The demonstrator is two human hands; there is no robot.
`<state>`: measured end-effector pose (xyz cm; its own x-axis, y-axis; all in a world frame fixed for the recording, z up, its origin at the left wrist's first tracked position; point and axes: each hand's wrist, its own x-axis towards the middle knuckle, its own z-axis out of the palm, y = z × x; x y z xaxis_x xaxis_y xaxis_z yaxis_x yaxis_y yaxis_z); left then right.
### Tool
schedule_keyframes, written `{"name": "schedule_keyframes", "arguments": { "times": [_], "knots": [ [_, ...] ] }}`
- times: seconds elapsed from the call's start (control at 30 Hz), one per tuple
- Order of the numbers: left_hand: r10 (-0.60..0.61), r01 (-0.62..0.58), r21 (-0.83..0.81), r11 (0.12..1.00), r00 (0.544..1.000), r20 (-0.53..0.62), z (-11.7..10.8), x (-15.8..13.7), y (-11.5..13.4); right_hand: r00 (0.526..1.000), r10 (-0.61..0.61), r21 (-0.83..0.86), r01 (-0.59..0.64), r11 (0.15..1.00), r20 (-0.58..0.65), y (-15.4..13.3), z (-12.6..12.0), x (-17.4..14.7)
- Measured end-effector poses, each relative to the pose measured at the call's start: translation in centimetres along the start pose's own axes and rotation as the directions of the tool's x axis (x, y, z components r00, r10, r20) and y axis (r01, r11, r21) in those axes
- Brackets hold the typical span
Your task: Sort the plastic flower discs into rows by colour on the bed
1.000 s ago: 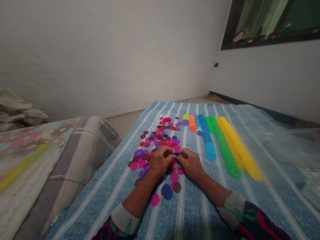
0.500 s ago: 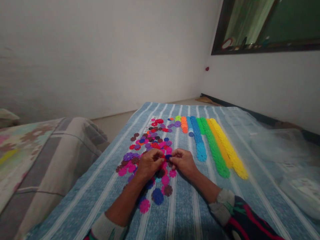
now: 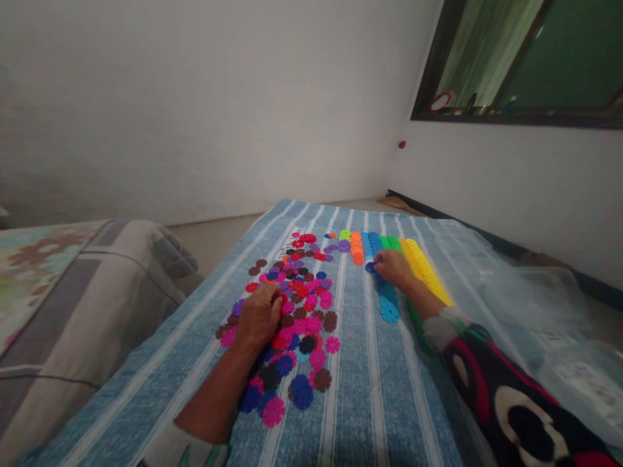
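Observation:
My right hand is closed in a pinch at the near end of the short light-blue row, its fingertips on a dark blue notched plastic disc. Its wrist and sleeve cover part of the green and yellow rows. My left hand rests at the left side of a loose pile of notched discs, fingers curled. Whatever its fingertips may hold is hidden. Pink, red, brown, purple, blue and black discs make up the pile.
Overlapping discs form rows by colour: orange, blue and yellow. Transparent plastic containers stand on the right of the striped cloth. A cloth-covered surface lies at left.
My hands have come apart from the middle of the pile. The right moved forward and right with a dark blue disc to the light-blue row; the left drew back leftward.

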<state>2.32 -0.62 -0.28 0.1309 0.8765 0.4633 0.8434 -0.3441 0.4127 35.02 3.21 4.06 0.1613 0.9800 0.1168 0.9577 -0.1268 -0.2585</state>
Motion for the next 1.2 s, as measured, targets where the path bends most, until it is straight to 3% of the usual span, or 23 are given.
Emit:
{"name": "schedule_keyframes", "arguments": {
  "times": [0.33, 0.57, 0.7, 0.97, 1.2],
  "knots": [
    [-0.016, 0.016, 0.021, 1.000, 1.000, 0.009, -0.4, -0.1, -0.6, 0.990, 0.033, -0.098, -0.020, 0.995, 0.140, -0.4, 0.8, 1.9],
    [-0.026, 0.027, 0.028, 0.999, 1.000, -0.012, -0.7, -0.2, -0.6, 0.989, 0.073, -0.196, -0.047, 0.979, 0.128, -0.9, 0.5, 1.5],
    [-0.056, 0.057, 0.048, 0.997, 0.998, -0.010, -0.9, -0.1, -1.0, 0.996, 0.027, -0.212, -0.008, 0.977, 0.085, -1.6, -0.2, 0.5],
    [-0.109, 0.109, 0.015, 0.994, 0.994, -0.002, -1.4, -0.2, -1.4, 0.981, -0.163, 0.001, 0.163, 0.987, 0.101, -4.7, 1.1, -6.3],
    [-0.137, 0.136, 0.024, 0.990, 0.990, 0.020, -1.7, -0.3, -1.3, 0.894, -0.402, 0.331, 0.325, 0.886, 0.199, -8.9, 2.5, -14.2]
  ]
}}
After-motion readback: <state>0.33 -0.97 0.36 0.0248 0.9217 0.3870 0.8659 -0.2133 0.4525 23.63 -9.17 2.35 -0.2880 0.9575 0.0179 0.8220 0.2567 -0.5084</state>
